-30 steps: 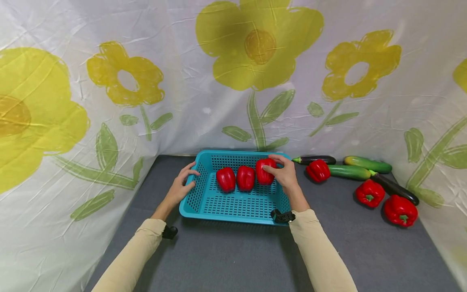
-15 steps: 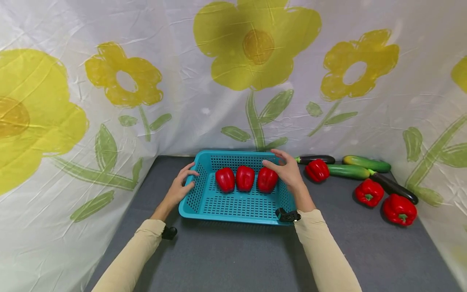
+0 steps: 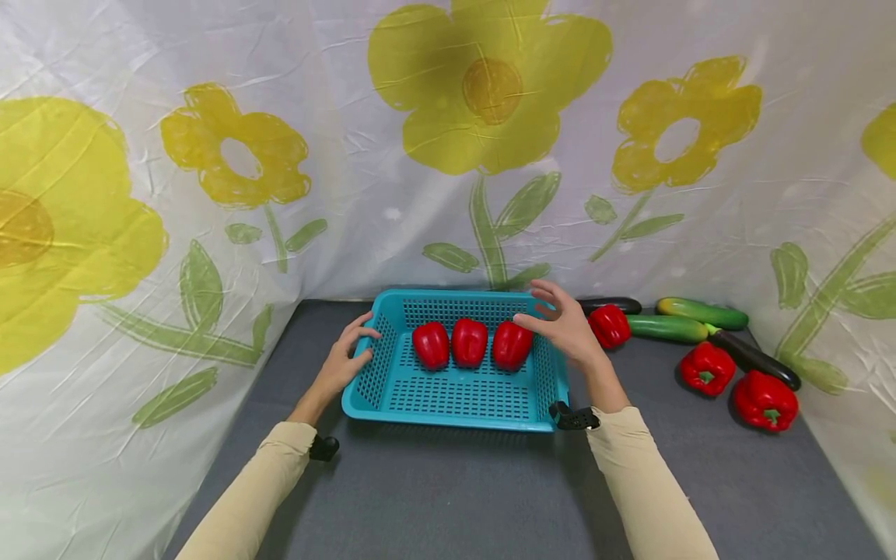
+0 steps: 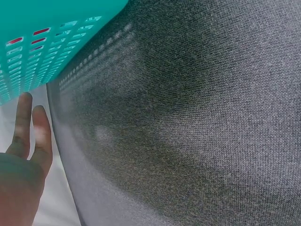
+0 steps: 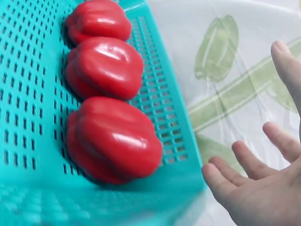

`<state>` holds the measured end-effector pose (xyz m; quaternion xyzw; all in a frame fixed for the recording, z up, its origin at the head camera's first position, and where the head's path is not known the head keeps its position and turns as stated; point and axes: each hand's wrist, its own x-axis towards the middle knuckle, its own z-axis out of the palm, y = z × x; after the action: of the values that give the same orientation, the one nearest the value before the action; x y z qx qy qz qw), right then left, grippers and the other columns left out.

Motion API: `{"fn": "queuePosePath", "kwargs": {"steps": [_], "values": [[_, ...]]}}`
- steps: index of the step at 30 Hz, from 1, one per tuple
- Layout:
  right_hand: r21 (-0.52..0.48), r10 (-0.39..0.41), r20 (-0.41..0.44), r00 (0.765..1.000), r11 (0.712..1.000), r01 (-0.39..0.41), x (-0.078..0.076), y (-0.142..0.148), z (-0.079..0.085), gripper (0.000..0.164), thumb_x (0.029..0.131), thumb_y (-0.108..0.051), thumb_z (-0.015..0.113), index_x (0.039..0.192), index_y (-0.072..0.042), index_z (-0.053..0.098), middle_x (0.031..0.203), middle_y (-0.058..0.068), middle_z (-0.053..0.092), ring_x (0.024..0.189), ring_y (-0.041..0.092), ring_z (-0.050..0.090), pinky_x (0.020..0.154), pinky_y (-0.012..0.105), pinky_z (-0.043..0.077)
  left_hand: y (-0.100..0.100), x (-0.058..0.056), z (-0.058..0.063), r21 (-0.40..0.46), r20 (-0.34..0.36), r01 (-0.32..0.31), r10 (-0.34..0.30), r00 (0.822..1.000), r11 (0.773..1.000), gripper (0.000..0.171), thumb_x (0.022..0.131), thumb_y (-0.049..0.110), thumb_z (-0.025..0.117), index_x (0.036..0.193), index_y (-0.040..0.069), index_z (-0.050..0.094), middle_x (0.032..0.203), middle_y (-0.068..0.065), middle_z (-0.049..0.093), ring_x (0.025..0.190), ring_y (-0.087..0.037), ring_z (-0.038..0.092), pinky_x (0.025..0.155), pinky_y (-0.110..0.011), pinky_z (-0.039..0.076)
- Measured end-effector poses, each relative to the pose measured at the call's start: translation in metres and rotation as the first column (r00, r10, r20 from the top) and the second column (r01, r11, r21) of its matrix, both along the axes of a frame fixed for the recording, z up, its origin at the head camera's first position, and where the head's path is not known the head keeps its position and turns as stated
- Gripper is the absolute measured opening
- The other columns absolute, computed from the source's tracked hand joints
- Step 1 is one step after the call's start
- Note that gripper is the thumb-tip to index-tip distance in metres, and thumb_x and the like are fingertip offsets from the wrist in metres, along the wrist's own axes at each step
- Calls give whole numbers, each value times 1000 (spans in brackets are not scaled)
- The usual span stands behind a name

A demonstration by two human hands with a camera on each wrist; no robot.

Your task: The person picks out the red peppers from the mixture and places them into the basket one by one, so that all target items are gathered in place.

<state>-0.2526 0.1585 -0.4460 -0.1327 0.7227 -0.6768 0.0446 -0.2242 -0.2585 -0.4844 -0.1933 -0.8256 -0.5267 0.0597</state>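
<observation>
Three red bell peppers, the left point(image 3: 430, 345), the middle point(image 3: 470, 342) and the right point(image 3: 512, 345), lie in a row in a turquoise plastic basket point(image 3: 448, 421). My left hand point(image 3: 341, 359) rests at the basket's left rim, its thumb and forefinger reaching over the edge. Two of its fingers point(image 4: 42, 134) are extended outside the wall in the left wrist view. My right hand point(image 3: 570, 330) hovers over the right rim, thumb and fingers spread, holding nothing. The right wrist view shows it apart from the nearest pepper point(image 5: 113, 141).
Right of the basket lie another red bell pepper point(image 3: 609, 326), two zucchini, one in front point(image 3: 668, 328) and one behind point(image 3: 703, 313), and two eggplants, one far point(image 3: 616, 304) and one near point(image 3: 756, 358). Two more peppers point(image 3: 707, 369) sit farther right. A flowered cloth point(image 3: 392, 225) hangs behind.
My right hand has let go of the right pepper, which sits lower in the basket, and has moved right towards the rim. The left hand has stayed in place.
</observation>
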Motion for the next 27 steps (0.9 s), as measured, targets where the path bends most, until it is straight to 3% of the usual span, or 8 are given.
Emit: {"fn": "queuePosePath", "kwargs": {"steps": [6, 9, 13, 20, 27], "values": [[-28, 15, -32, 999, 999, -16, 5, 14, 1, 66, 95, -5, 71, 153, -4, 40, 151, 27, 41, 137, 49, 40, 102, 47, 45, 0, 0, 0, -5, -2, -2, 2, 1000, 1000, 27, 92, -17, 51, 118, -17, 58, 158, -30, 27, 144, -52, 20, 102, -70, 27], [-31, -4, -70, 998, 1000, 2, 11, 21, 0, 59, 95, -7, 72, 147, 1, 46, 143, 24, 51, 128, 40, 53, 97, 38, 49, 1, 0, 1, -7, -9, -3, 3, 1000, 1000, 27, 91, -18, 51, 117, -17, 58, 158, -31, 27, 143, -53, 21, 101, -70, 28], [-28, -58, -125, 991, 998, 55, 16, 31, -3, 46, 95, -7, 72, 137, 4, 56, 131, 16, 60, 116, 28, 63, 94, 36, 51, 1, 1, 1, -13, -22, -1, 0, 1000, 1000, 26, 91, -18, 51, 116, -15, 59, 157, -31, 28, 143, -54, 21, 100, -70, 29], [-3, -135, -238, 962, 990, 138, 22, 51, -9, 34, 95, -2, 70, 127, 4, 63, 121, 20, 64, 104, 27, 64, 87, 31, 52, 0, 1, 1, -6, -33, 7, -8, 999, 1000, 26, 91, -18, 51, 116, -18, 58, 157, -32, 28, 142, -55, 21, 99, -69, 30], [67, -176, -256, 951, 978, 199, 29, 72, -20, 33, 95, -7, 72, 125, 3, 64, 118, 15, 65, 103, 24, 64, 85, 25, 51, 1, 1, 0, -1, -24, 4, -4, 1000, 1000, 27, 92, -18, 51, 117, -18, 58, 157, -31, 28, 143, -54, 21, 99, -68, 30]]}}
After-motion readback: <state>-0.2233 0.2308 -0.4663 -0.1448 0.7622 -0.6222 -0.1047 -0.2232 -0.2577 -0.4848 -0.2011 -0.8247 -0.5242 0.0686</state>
